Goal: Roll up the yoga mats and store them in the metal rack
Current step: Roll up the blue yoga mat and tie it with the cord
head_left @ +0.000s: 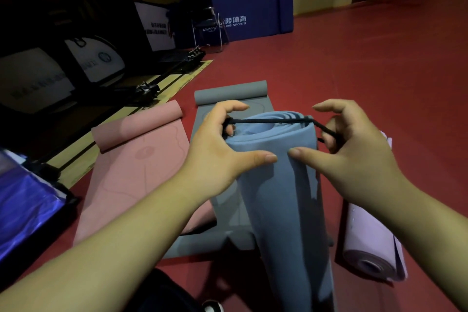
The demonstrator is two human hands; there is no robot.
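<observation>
Pink mat (136, 159) lies flat left of the left fingers. Left hand (217, 144) pinches one end of the black cord (268, 121), right hand (352, 149) the other. Blue mat roll (278, 185) stands under both thumbs. Likely light, soft, springy foam; grip mid-roll. Lilac roll (367, 248) right of right fingers, on red floor (354, 58).

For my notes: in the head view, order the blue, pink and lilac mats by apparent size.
Largest, tied: blue mat and pink mat; blue is nearer, so unranked.
Smallest: lilac mat, partly hidden.
</observation>
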